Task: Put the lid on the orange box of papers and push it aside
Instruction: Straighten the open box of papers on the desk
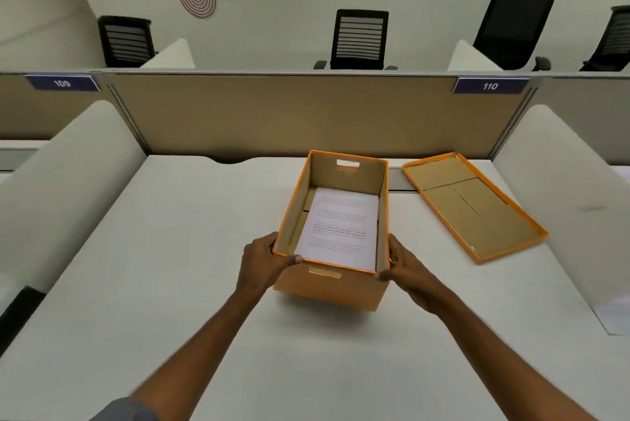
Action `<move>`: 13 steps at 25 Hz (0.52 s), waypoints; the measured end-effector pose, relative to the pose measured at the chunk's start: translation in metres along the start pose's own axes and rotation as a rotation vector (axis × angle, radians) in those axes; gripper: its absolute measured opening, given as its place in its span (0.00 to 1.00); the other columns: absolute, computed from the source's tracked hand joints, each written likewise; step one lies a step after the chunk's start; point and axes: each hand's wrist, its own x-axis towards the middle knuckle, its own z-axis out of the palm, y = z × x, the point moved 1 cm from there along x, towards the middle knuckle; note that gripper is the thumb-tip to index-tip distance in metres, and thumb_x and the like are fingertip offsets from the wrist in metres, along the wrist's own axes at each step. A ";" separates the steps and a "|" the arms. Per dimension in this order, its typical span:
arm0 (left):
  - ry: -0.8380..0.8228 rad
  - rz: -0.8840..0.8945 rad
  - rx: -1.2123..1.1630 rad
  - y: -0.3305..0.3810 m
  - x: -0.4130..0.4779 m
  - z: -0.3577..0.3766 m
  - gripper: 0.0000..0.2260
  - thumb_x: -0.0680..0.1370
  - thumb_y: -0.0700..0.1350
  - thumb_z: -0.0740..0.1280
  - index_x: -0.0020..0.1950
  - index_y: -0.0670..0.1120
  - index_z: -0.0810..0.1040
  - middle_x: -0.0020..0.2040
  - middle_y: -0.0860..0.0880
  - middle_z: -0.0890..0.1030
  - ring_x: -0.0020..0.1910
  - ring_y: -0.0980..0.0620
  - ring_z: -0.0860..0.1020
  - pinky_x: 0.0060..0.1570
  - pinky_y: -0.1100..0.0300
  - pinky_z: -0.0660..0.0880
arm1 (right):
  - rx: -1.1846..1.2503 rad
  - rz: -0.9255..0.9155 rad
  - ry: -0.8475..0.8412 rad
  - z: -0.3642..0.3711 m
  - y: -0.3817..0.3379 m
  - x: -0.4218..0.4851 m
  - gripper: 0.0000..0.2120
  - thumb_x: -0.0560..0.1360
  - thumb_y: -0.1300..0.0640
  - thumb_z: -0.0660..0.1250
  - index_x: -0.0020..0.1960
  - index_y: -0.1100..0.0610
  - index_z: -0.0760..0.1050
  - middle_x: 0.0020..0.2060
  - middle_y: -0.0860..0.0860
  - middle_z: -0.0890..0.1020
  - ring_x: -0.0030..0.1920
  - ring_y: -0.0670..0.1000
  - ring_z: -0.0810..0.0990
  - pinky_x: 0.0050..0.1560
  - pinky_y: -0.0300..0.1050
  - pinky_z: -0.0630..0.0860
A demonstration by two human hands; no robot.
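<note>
While the lid (474, 207) lies apart, hands (264, 258) clasping orange box (332, 287) corners.

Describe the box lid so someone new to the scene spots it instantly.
On the white desk below the tan partition with the 110 tag, look right of the open orange box holding papers. The lid lies there upside down, angled: flat, shallow, orange-rimmed, brown cardboard inside, empty and touched by neither hand.
</note>
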 end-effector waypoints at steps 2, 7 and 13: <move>0.039 -0.027 0.016 -0.005 -0.023 0.010 0.19 0.65 0.53 0.82 0.51 0.50 0.83 0.41 0.56 0.85 0.39 0.55 0.82 0.31 0.72 0.70 | -0.055 0.004 -0.031 0.007 0.011 -0.009 0.47 0.69 0.71 0.66 0.79 0.41 0.54 0.71 0.40 0.72 0.73 0.47 0.69 0.65 0.47 0.75; 0.092 -0.107 0.037 -0.024 -0.061 0.031 0.27 0.68 0.63 0.75 0.60 0.49 0.77 0.51 0.51 0.85 0.49 0.47 0.83 0.45 0.53 0.81 | -0.100 -0.021 -0.071 0.014 0.019 -0.018 0.51 0.70 0.66 0.68 0.81 0.39 0.45 0.77 0.42 0.65 0.76 0.48 0.66 0.73 0.58 0.70; 0.117 -0.115 0.075 -0.019 -0.073 0.035 0.28 0.74 0.56 0.73 0.67 0.42 0.72 0.56 0.44 0.84 0.49 0.46 0.80 0.42 0.62 0.75 | -0.200 -0.024 -0.047 0.016 0.013 -0.023 0.41 0.79 0.56 0.70 0.79 0.41 0.46 0.74 0.33 0.61 0.75 0.44 0.62 0.67 0.34 0.68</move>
